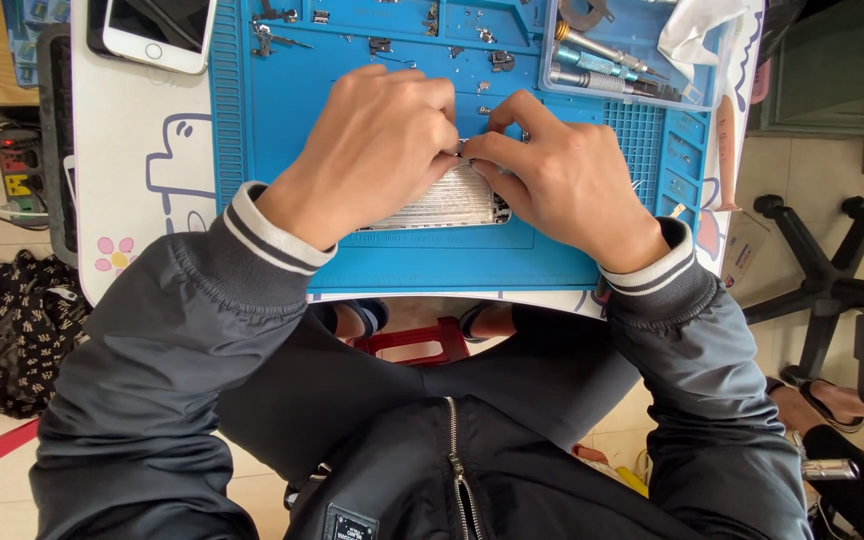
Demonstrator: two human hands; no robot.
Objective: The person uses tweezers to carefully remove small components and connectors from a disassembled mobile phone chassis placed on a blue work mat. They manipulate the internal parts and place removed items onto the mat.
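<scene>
Both hands, left hand [372, 150] and right hand [562, 175], pinch fingertips together over the flat silver metal phone part [442, 205]. Tiny loose screws [487, 88] just beyond the fingers could get bumped and lost.

phone repair bench: blue repair mat [282, 110], screwdrivers [597, 65], loose screws [482, 35].

The scene is seen from one camera worn on the head, pointed straight down from close above at the blue mat [282, 110] and lap.
</scene>
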